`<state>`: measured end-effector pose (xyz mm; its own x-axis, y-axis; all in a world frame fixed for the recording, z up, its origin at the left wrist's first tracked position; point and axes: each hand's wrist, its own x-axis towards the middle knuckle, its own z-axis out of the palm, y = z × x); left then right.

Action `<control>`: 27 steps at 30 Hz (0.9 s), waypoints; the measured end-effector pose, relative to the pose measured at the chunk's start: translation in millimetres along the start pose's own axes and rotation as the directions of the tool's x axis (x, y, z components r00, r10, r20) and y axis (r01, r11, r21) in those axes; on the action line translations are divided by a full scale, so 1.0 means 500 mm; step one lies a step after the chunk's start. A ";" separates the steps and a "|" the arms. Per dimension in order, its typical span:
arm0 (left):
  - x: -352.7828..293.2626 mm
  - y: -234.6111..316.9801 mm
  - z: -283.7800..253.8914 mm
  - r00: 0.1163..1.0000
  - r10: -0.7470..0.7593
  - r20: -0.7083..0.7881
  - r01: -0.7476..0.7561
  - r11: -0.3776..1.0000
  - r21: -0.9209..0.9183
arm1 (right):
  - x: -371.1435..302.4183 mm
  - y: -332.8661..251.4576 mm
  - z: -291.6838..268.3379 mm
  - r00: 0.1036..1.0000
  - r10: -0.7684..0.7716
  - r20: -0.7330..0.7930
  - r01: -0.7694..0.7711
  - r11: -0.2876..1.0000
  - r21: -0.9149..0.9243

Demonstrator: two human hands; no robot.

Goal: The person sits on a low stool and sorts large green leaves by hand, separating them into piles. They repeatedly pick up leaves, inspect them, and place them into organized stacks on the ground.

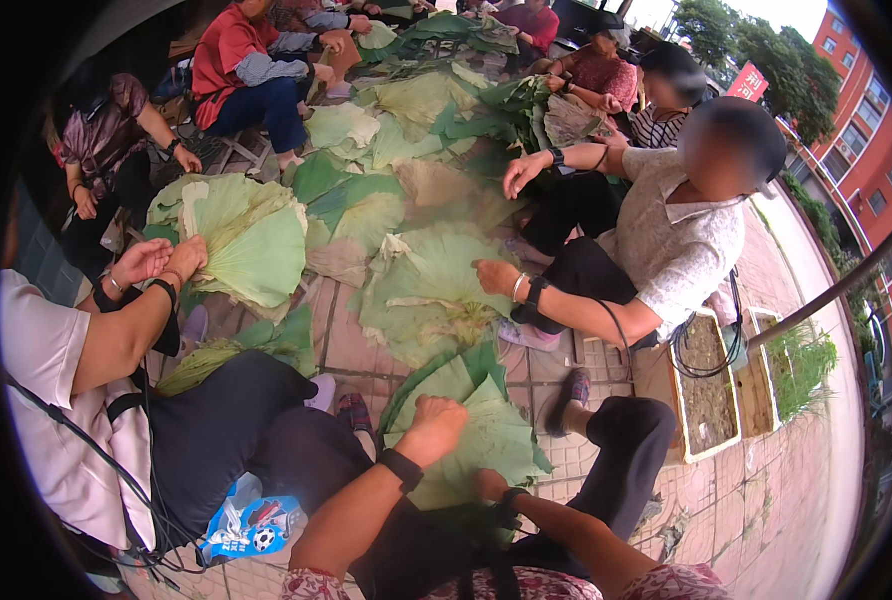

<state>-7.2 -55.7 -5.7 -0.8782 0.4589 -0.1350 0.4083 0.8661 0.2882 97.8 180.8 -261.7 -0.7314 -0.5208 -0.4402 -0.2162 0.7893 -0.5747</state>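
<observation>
A fan of green lotus leaves (501,430) lies before my knees, a paler leaf on top of darker ones. My left hand (438,425) is curled into a closed shape over the leaves' left side. Its fingertips face away, so what they hold is hidden. At the leaves' lower edge my right hand (489,486) is closed on the pale lotus leaf, though its fingers show only in part. Dark bands circle both of my wrists. Just beyond is a larger pile of faded lotus leaves (431,290) on the paving.
At left, a person holds a folded lotus leaf (251,240); another sits at right (691,220). More people line both sides of the leaf rows. Planter boxes (706,395) with soil and greenery stand at right. A blue bag (251,520) lies at lower left.
</observation>
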 end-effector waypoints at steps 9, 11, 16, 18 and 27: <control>-0.006 -0.012 0.000 0.990 0.017 -0.140 -0.018 1.000 -0.005 | -0.051 -0.138 -0.048 0.954 0.299 -0.022 -0.299 0.943 -0.144; 0.003 -0.013 -0.012 0.994 -0.019 -0.103 0.016 0.999 -0.030 | -0.064 -0.145 -0.066 0.929 0.352 -0.111 -0.367 0.913 -0.180; -0.016 -0.023 -0.059 0.985 -0.115 0.126 0.127 0.987 -0.096 | -0.078 -0.165 -0.090 0.903 0.427 -0.051 -0.429 0.882 -0.197; -0.008 -0.016 -0.065 0.986 -0.117 0.122 0.129 0.987 -0.094 | -0.075 -0.141 -0.091 0.905 0.423 -0.044 -0.421 0.877 -0.232; -0.024 -0.057 0.003 0.994 -0.097 -0.041 0.092 0.990 -0.111 | -0.054 -0.120 -0.082 0.953 0.302 0.003 -0.284 0.901 -0.328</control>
<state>-7.8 -85.7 -13.9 -0.9232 0.3639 -0.1237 0.2953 0.8775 0.3779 104.3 160.8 -187.2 -0.7606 -0.2591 -0.5952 -0.1990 0.9658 -0.1661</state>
